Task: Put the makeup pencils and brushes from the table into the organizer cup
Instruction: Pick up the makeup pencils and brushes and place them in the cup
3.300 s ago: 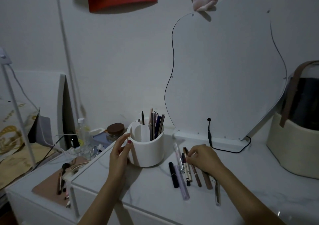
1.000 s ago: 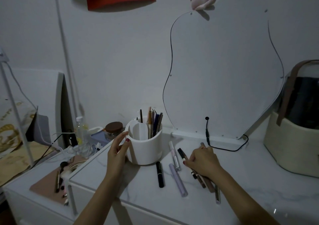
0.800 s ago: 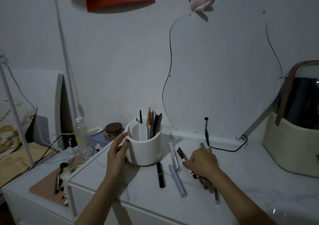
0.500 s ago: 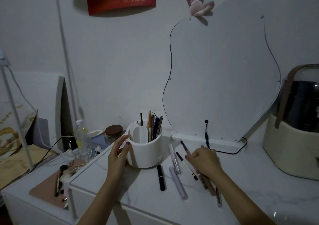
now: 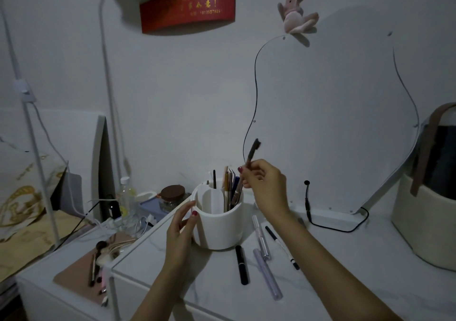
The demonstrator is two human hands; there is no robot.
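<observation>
A white organizer cup [image 5: 217,232] stands on the marble table [image 5: 345,283], with several pencils [image 5: 229,185] upright in its right compartment. My left hand [image 5: 181,232] rests against the cup's left wall. My right hand [image 5: 266,185] hovers just right of the cup's rim, gripping a brown brow pencil [image 5: 250,156] with a spoolie brush tip up; its lower end dips among the pencils in the cup. On the table right of the cup lie a black tube [image 5: 241,264], a clear tube [image 5: 261,238], a lilac tube [image 5: 267,274] and a thin black-and-white pencil [image 5: 282,246].
A wavy mirror [image 5: 333,123] leans on the wall behind, its black cable [image 5: 328,224] trailing on the table. A cream basket [image 5: 427,217] stands at the right edge. A lower side table [image 5: 81,274] at the left holds brushes, a bottle and a brown-lidded jar [image 5: 172,195].
My right hand rose from the pencils lying on the table to the cup's rim, carrying the brown brow pencil. My left hand stayed on the cup. The camera tilted up slightly.
</observation>
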